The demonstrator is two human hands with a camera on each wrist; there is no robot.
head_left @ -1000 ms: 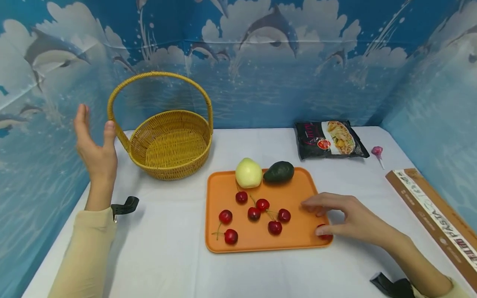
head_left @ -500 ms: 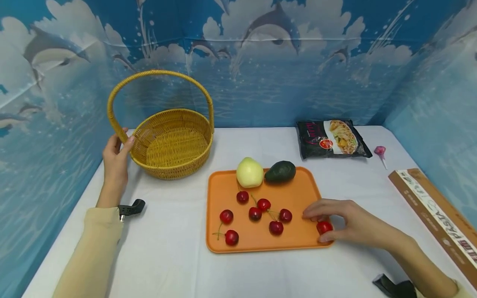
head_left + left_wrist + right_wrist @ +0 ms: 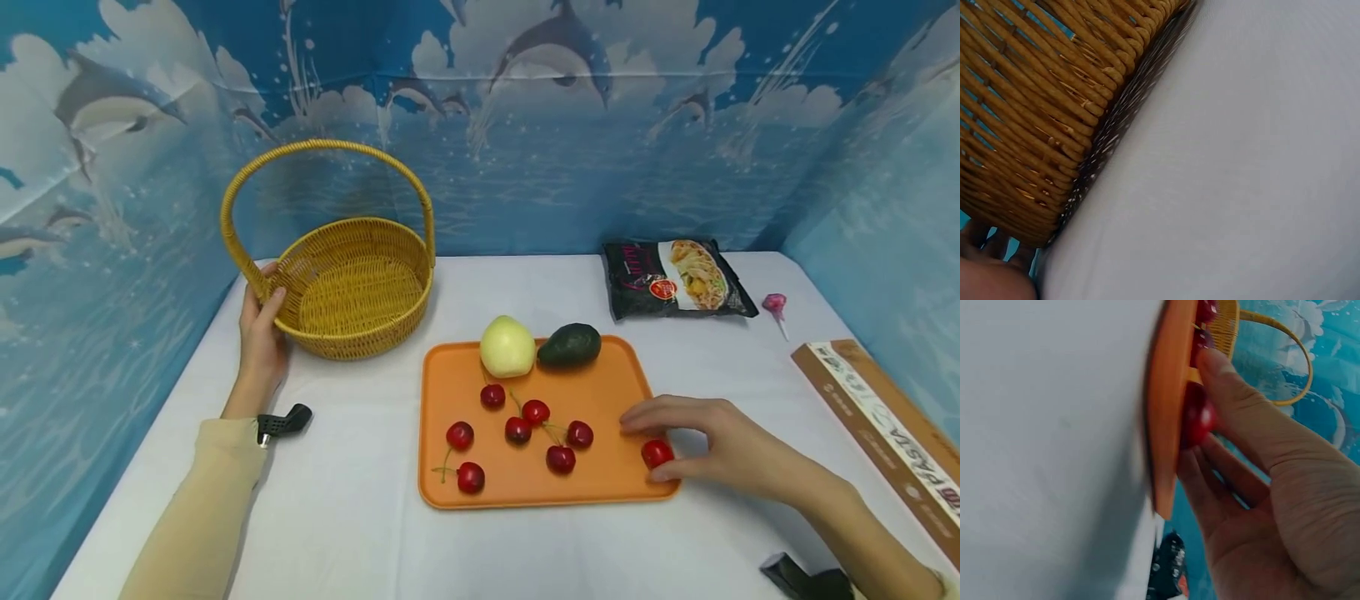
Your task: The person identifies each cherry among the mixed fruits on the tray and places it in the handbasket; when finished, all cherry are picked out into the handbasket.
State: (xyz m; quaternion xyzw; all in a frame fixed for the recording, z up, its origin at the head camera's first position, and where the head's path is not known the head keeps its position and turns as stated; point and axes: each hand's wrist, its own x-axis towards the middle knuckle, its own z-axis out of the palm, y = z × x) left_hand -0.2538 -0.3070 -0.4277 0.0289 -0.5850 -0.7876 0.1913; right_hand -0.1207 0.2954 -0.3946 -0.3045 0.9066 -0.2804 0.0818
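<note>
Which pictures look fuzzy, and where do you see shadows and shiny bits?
Head view: mostly clear, with little shiny spots on the cherries and a soft shadow on the white cloth near the right hand; left wrist view: dim, with the basket dark underneath; right wrist view: a wide grey shadow on the cloth, and the black packet too fuzzy to read.

Of the lettering in sight, only the word "PASTA" can be read: it stands in dark capitals on the pale label strip of the long brown box, out between three and four o'clock in the head view, and runs lengthwise toward five o'clock. Further along that strip the other marks are too small to tell, and the black food packet near three o'clock has pinkish lettering and a red badge whose print is likewise too small to read.
</note>
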